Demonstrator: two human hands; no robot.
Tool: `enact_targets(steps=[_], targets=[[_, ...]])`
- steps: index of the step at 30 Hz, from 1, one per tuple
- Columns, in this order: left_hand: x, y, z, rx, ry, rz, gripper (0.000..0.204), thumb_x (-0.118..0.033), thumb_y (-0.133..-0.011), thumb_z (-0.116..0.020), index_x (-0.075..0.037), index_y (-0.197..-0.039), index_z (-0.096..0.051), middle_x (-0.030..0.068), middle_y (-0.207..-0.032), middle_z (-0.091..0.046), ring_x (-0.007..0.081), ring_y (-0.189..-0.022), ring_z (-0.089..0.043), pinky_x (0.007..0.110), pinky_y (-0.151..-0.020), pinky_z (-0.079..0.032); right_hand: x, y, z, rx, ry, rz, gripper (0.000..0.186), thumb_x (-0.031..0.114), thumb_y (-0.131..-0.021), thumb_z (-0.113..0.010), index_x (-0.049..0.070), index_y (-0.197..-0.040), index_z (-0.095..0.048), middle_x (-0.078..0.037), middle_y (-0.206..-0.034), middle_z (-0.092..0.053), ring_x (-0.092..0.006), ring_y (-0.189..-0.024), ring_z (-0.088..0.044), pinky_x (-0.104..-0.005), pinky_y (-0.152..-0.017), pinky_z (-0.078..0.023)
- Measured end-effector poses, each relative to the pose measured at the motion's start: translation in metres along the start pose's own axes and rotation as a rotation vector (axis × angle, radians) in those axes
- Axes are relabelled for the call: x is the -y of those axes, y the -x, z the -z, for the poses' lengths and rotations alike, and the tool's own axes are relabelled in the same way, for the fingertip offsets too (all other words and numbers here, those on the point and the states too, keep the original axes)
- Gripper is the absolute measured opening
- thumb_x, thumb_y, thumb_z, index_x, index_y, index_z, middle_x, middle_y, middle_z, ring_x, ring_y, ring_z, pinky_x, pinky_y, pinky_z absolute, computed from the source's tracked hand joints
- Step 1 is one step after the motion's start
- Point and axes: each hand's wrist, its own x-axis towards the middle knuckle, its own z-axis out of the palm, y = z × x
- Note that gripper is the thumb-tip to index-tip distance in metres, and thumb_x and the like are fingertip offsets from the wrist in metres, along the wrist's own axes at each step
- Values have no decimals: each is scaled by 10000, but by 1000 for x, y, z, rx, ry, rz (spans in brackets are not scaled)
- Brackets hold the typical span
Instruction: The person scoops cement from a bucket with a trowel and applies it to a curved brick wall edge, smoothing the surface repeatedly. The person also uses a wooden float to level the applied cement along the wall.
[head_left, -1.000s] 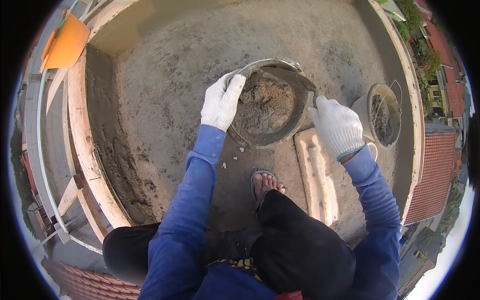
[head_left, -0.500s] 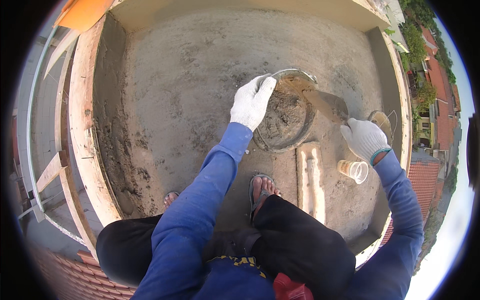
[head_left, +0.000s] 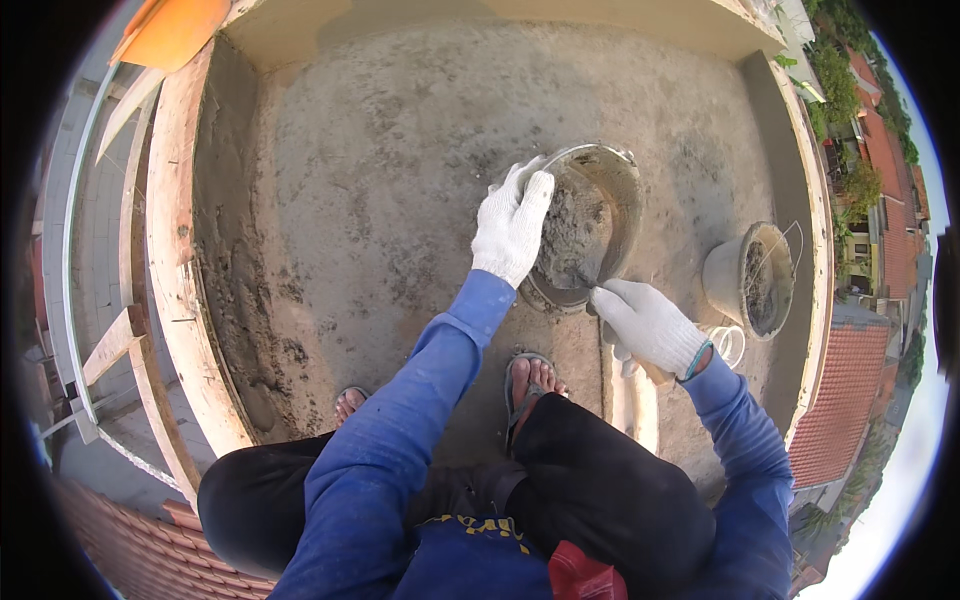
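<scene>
My left hand (head_left: 512, 225), in a white knit glove, is closed on the left rim of a bucket (head_left: 628, 195). Grey wet mortar (head_left: 572, 225) lies inside, heaped toward the left wall. My right hand (head_left: 648, 325), gloved the same way, grips a trowel (head_left: 585, 279) at the bucket's near right edge. The trowel's blade is mostly sunk in the mortar or hidden by the glove. Just past the right wrist is a clear plastic cup (head_left: 733, 345), partly covered. A pale wooden piece (head_left: 645, 415) lies on the floor below that hand.
A second bucket (head_left: 727, 275) with a wire handle stands at the right, near the low wall (head_left: 790, 150). Wooden planks (head_left: 170, 230) edge the left side, with rough mortar along them. My sandalled feet (head_left: 530, 380) are on the concrete floor. Tiled roofs (head_left: 840, 400) lie beyond the wall.
My right hand has swung left and nearer, bringing the trowel from above the bucket's right rim down into the mortar. The second bucket is now uncovered. My left hand keeps its hold.
</scene>
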Motion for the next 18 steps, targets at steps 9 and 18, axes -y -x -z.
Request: enact_targets(steps=[9, 18], targets=[[-12, -2, 11, -12, 128, 132, 488, -389, -1156, -600, 21, -1403, -690, 26, -1184, -692, 134, -1107, -576, 303, -1007, -470, -14, 8, 32, -252, 178, 2, 378, 388, -1111, -579, 26, -1118, -687, -252, -966, -744, -472, -910, -739, -543, -792, -582], [-8, -5, 19, -14, 51, 165, 581, -459, -1143, -567, 0, -1486, -663, 229, -1449, -717, 309, -1477, -575, 397, -1257, -373, -40, 6, 35, -224, 149, -140, 461, 438, -1109, -536, 4, -1093, -692, -304, -1014, -729, -520, -1018, -702, -560, -867, -548]])
